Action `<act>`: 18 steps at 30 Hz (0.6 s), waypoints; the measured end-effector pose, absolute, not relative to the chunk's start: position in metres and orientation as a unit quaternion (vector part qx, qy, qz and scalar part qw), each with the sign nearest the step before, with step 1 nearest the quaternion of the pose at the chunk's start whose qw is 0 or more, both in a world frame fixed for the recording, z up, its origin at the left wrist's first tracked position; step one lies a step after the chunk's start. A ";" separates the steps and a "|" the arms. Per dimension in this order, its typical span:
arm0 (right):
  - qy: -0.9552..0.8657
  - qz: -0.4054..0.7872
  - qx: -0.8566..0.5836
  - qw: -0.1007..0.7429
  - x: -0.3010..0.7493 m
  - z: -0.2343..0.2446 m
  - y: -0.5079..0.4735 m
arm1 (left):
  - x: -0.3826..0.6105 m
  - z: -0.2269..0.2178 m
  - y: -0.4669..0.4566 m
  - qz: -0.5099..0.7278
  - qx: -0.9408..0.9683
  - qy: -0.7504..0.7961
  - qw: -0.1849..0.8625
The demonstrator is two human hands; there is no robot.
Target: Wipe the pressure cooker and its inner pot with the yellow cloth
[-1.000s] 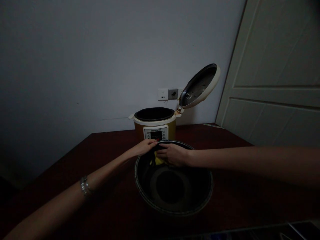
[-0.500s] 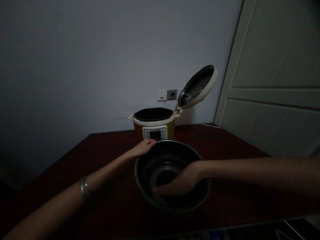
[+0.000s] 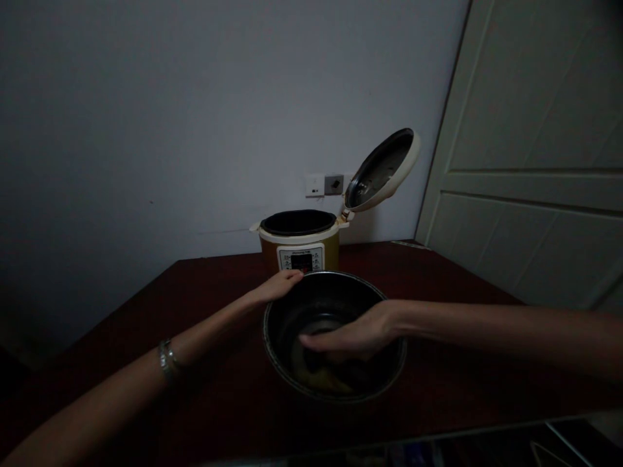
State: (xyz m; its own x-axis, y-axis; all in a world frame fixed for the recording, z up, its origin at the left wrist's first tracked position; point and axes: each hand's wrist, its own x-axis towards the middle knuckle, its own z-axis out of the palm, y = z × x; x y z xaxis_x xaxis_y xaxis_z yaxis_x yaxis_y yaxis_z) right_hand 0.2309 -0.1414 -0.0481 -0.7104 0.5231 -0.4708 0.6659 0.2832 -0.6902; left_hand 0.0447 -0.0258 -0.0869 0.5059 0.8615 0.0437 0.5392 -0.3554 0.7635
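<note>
A dark, round inner pot (image 3: 335, 283) with a worn pale rim sits in front of me on the table. My left hand (image 3: 282, 284) is closed on its far left rim, thumb over the edge. My right hand (image 3: 350, 337) reaches down inside from the right, with the thumb stretched out to the left. Its other fingers are lost in shadow, so whether they grip anything is not visible. A dim yellowish patch (image 3: 324, 379) shows below that hand in the pot; I cannot make out what it is. Behind the pot stands a rice cooker (image 3: 331, 250) with its lid (image 3: 384, 172) raised.
The dark red table (image 3: 214, 285) meets a pale wall (image 3: 146, 130) carrying a socket (image 3: 333, 184) and a white wall plate (image 3: 315, 186). A panelled door (image 3: 530, 149) stands at the right. Dim objects lie along the bottom edge.
My right hand has risen a little inside the pot, and the yellowish patch below it shows more clearly. My left hand keeps its hold on the rim.
</note>
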 end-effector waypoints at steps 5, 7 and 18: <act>0.825 -0.263 0.442 0.234 0.261 -0.038 -0.128 | 0.041 -0.085 -0.024 0.203 0.815 0.421 0.343; 0.844 -0.110 0.454 0.264 0.261 -0.046 -0.116 | 0.041 -0.085 -0.023 0.197 0.821 0.415 0.339; 0.938 0.206 0.244 0.135 0.254 -0.079 -0.071 | 0.043 -0.085 -0.020 0.204 0.831 0.406 0.322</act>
